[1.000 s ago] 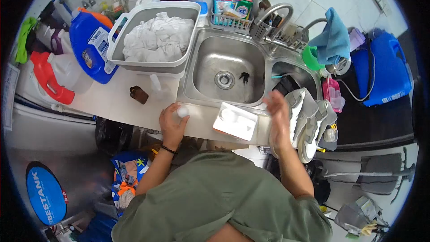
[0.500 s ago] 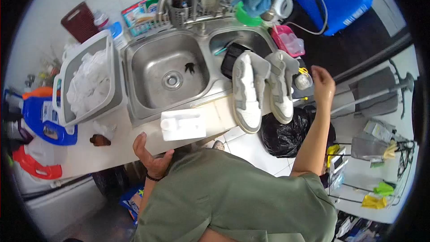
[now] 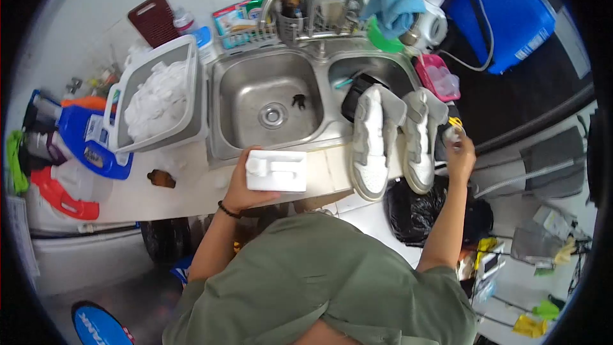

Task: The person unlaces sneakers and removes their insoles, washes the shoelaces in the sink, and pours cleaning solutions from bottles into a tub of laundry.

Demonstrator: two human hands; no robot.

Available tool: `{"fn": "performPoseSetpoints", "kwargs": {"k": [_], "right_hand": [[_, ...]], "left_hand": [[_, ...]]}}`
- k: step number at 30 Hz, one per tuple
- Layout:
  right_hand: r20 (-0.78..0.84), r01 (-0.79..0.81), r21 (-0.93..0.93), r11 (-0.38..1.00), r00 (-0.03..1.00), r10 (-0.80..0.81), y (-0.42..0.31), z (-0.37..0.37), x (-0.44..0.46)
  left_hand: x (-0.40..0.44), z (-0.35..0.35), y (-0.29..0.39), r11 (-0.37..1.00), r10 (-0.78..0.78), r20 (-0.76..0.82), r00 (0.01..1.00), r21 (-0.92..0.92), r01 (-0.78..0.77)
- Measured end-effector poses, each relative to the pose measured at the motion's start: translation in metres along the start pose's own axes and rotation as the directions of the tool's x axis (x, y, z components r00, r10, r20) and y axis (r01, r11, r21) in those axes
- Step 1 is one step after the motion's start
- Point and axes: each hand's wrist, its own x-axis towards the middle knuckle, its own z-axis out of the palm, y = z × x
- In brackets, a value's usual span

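Note:
My left hand (image 3: 246,188) is wrapped round the left side of a white bottle (image 3: 287,171) with a handle and white cap, at the counter's front edge. At the right, my right hand (image 3: 461,153) has its fingers closed at a small clear container (image 3: 452,134) with something yellow at its top, beside the shoes. Two white and grey high-top shoes, the left one (image 3: 371,172) and the right one (image 3: 418,160), stand side by side between my hands, toes towards me.
A double sink (image 3: 268,89) with a small black item in its left basin lies behind the bottle. A grey tub (image 3: 198,102) of white cloth, a blue jug (image 3: 96,140) and a brown bottle (image 3: 161,178) are at the left. A black bag (image 3: 415,211) sits below the shoes.
My left hand has moved from the counter's edge onto the white bottle. My right hand has come down to the small clear container. The view has shifted slightly left.

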Motion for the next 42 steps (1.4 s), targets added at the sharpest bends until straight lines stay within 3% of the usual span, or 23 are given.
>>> {"fn": "performPoseSetpoints", "kwargs": {"k": [1,2,4,5,7,9,12,16,19,22,25,28,29,32,33,36,37,41,42], "right_hand": [[-0.038,-0.12,0.299,0.947,0.99,0.137,-0.047,-0.013,0.002],[-0.016,-0.037,0.449,0.893,0.999,0.049,-0.075,-0.016,0.005],[0.08,0.184,0.604,0.775,0.954,-0.288,-0.151,-0.017,-0.004],[0.155,0.241,0.693,0.68,0.87,-0.467,-0.201,-0.028,-0.014],[0.18,0.502,0.686,0.527,0.585,-0.791,-0.275,-0.032,-0.02],[0.182,0.534,0.745,0.399,0.413,-0.892,-0.305,-0.015,-0.024],[0.262,0.568,0.754,0.329,0.199,-0.944,-0.319,0.003,-0.021],[0.238,0.607,0.761,0.228,0.065,-0.969,-0.327,0.009,-0.015],[0.448,0.763,0.568,0.309,0.028,-0.893,-0.335,0.004,-0.011],[0.877,0.895,0.182,0.408,0.04,-0.479,-0.356,0.003,-0.014],[0.455,0.842,0.375,0.388,0.197,-0.868,-0.339,-0.002,0.0],[0.546,0.817,0.44,0.374,0.087,-0.833,-0.342,-0.007,0.004],[0.74,0.911,0.236,0.337,0.056,-0.671,-0.35,-0.014,0.008],[0.638,0.762,0.338,0.552,0.246,-0.73,-0.367,-0.028,0.028],[0.536,0.728,0.444,0.523,0.252,-0.806,-0.371,-0.027,0.033],[0.553,0.812,0.467,0.349,0.04,-0.832,-0.406,-0.037,0.043],[0.604,0.787,0.459,0.412,0.064,-0.794,-0.426,-0.038,0.044],[0.612,0.567,0.683,0.461,-0.098,-0.785,-0.508,-0.035,0.069],[0.582,0.53,0.698,0.481,-0.028,-0.813,-0.527,-0.031,0.072]], "left_hand": [[0.002,0.0,0.003,1.0,-0.012,0.019,1.0,0.007,0.012],[0.004,0.001,0.006,1.0,-0.025,0.041,0.999,0.013,0.024],[0.008,0.008,0.01,0.999,0.001,0.005,1.0,0.054,-0.001],[0.01,0.013,0.013,0.998,0.011,-0.008,1.0,0.065,-0.01],[0.014,0.021,0.005,0.992,0.055,-0.035,0.998,0.114,-0.051],[0.021,0.026,0.024,0.961,0.101,-0.004,0.995,0.258,-0.097],[0.029,0.03,0.033,0.932,0.119,0.047,0.992,0.338,-0.128],[0.033,0.028,0.039,0.908,0.102,0.055,0.993,0.404,-0.115],[0.036,0.028,0.043,0.913,0.109,0.072,0.991,0.387,-0.129],[0.038,0.03,0.044,0.903,0.156,0.049,0.987,0.398,-0.162],[0.039,0.031,0.05,0.907,0.174,0.005,0.985,0.389,-0.162],[0.04,0.034,0.046,0.932,0.183,-0.063,0.981,0.329,-0.152],[0.04,0.034,0.047,0.935,0.186,-0.091,0.978,0.322,-0.147],[0.039,0.019,0.058,0.942,0.127,-0.124,0.984,0.327,-0.081],[0.038,0.016,0.061,0.946,0.126,-0.155,0.98,0.316,-0.071],[0.04,-0.01,0.088,0.962,0.154,-0.217,0.964,0.255,-0.096],[0.043,-0.019,0.097,0.967,0.197,-0.252,0.947,0.209,-0.146],[0.052,-0.072,0.153,0.959,0.281,-0.352,0.893,0.058,-0.279],[0.056,-0.089,0.164,0.949,0.299,-0.375,0.877,0.023,-0.314]]}}
